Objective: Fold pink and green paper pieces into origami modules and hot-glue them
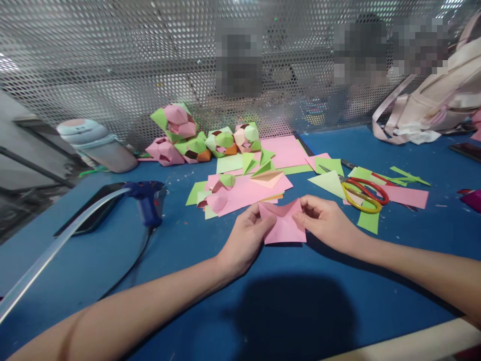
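A small pink sheet of paper (284, 228) is held by its two sides just above the blue table, its upper edge bowed in a curve. My left hand (246, 233) pinches the left side between thumb and fingers. On the opposite side, my right hand (326, 220) grips the upper right corner, thumb in front. Beyond the sheet lie a larger pink paper (250, 193) and two small folded pieces, one green (227, 180) and one pink (217, 201). Scissors with red and yellow handles (363, 204) rest on paper scraps to the right of my right hand.
A blue glue gun (148, 203) with a long clear glue stick lies left, beside a dark phone-like slab (93, 215). Folded paper balls (175, 123) are piled at the back near a tumbler (101, 148). A perforated metal screen (180, 60) borders the table; a pale backpack (432, 100) leans right.
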A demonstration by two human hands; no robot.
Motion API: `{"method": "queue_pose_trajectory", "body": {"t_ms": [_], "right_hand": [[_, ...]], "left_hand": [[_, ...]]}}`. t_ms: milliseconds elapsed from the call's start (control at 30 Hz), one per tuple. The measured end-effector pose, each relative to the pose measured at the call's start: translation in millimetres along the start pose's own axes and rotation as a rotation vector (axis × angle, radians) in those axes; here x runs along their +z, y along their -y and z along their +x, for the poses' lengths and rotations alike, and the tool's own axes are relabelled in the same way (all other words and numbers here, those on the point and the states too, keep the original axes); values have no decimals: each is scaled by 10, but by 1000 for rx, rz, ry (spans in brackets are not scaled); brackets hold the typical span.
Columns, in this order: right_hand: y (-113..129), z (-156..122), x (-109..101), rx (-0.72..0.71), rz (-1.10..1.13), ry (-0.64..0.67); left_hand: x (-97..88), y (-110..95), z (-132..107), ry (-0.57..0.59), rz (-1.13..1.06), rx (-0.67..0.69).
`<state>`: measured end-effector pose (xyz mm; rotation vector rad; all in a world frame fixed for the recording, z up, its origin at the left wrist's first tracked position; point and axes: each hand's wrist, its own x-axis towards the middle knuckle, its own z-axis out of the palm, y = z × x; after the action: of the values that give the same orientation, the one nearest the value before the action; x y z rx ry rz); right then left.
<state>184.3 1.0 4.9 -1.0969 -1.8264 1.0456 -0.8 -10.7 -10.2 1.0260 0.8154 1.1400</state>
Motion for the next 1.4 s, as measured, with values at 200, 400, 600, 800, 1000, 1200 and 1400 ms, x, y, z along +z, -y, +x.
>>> {"method": "queue_pose_trajectory", "body": {"t_ms": [200, 400, 600, 800, 1000, 1200, 1400], "right_hand": [[-3, -19, 30, 40, -1, -1], [30, -24, 48, 39, -11, 14], [33, -34, 49, 48, 3, 24], [37, -34, 48, 60, 8, 36], [8, -35, 54, 57, 25, 42], [-15, -12, 48, 63, 29, 41], [-29, -3, 48, 53, 52, 37]], "left_hand": [[7, -21, -10, -6, 125, -8], [-4, -18, -3, -24, 169, -34], [-7, -33, -15, -34, 207, -89], [37, -93, -26, -63, 228, -81], [13, -62, -19, -32, 157, -73], [-18, -20, -10, -38, 112, -49], [10, -26, -12, -1, 72, -54]]}}
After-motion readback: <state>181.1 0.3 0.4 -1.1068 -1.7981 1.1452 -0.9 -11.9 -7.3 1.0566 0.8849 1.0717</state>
